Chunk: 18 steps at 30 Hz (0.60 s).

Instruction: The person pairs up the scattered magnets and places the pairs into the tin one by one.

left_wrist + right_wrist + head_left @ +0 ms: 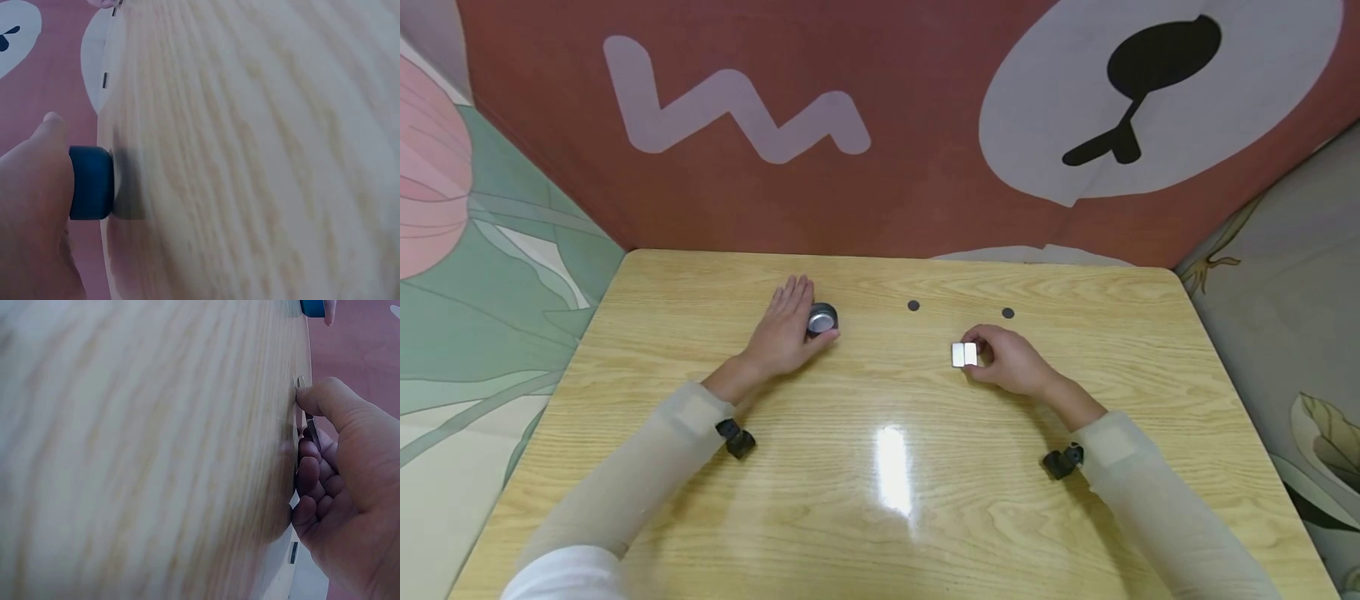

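Note:
At the left of the table, my left hand (784,332) lies with straight fingers beside a short, round, dark blue container (823,318) with a shiny silver top. The container sits between the index finger and the stretched thumb; the left wrist view shows its blue side (92,183) against the hand. On the right, my right hand (1009,360) pinches a small silver piece (964,354) made of two flat rectangles side by side. In the right wrist view, the thumb and curled fingers hold the thin piece (311,428) just at the tabletop; the fingers partly hide it.
Two small flat black discs lie near the table's back, one left (913,306) and one right (1008,313). The wooden table (820,500) meets a reddish printed wall (917,183) behind. A bright reflection shows on the tabletop between the arms.

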{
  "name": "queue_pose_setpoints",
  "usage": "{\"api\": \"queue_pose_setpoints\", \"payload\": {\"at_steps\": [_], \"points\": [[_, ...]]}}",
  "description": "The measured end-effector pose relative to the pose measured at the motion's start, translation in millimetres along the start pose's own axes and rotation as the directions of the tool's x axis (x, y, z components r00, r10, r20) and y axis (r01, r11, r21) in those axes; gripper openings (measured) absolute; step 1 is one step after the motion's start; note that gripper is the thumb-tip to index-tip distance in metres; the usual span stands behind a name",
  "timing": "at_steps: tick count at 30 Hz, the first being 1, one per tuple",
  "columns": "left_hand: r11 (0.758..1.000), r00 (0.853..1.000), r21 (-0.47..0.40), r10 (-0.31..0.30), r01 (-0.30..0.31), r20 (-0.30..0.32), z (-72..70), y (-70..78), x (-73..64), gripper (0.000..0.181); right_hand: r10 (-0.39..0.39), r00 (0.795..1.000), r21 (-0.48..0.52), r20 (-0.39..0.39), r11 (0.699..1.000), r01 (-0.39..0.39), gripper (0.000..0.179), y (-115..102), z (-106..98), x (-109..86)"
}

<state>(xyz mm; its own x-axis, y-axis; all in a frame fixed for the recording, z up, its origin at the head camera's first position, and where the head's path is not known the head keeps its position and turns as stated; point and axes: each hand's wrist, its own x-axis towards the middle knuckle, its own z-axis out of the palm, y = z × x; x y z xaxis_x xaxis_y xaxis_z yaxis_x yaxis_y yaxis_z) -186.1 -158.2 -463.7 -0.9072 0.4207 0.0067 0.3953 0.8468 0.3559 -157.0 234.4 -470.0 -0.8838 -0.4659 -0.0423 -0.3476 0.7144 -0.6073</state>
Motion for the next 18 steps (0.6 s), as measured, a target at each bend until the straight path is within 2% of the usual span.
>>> {"api": "queue_pose_setpoints", "payload": {"at_steps": [11, 18], "points": [[0.998, 0.999, -0.022, -0.054, 0.054, 0.004, 5.2, -9.5, 2.6, 0.096, -0.01, 1.0, 0.008, 0.0, 1.0, 0.01, 0.036, 0, 0, -0.1], [0.999, 0.999, -0.018, -0.04, 0.04, 0.0, 6.7, -12.4, 4.6, 0.095, -0.014, 1.0, 0.001, -0.004, 1.0, 0.014, 0.036, -1, -1, 0.3]]}}
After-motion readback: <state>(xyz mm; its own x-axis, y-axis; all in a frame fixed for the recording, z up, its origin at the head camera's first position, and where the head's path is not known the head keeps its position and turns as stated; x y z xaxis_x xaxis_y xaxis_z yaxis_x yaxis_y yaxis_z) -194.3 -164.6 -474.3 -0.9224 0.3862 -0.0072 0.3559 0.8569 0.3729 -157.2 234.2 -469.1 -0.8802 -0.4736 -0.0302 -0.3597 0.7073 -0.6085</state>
